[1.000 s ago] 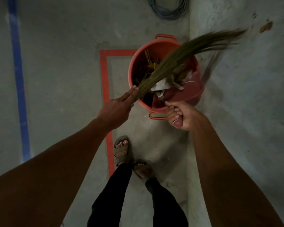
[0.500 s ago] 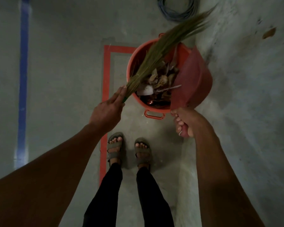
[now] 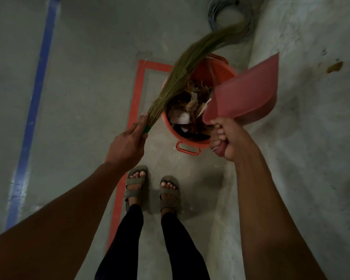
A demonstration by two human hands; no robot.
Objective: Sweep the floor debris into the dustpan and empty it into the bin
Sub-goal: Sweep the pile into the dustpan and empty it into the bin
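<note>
Both grips partly hidden: left hand (image 3: 127,141) round broom (image 3: 182,69), right hand (image 3: 226,138) round dustpan (image 3: 249,91).

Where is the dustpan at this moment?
In the head view, the right hand holds the dustpan by its handle, right of centre, over the orange bin's right edge.

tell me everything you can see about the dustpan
The dustpan is a pinkish-red scoop, plastic by its look, with a flat pan and low side walls. It is off the floor, tilted, its wide lip pointing up and away to the right of the orange bin, partly overlapping the bin's right rim. No debris shows on the side in view. The right hand grips its handle, mostly hidden in the fist. The broom passes to its left, apart from it.
</note>
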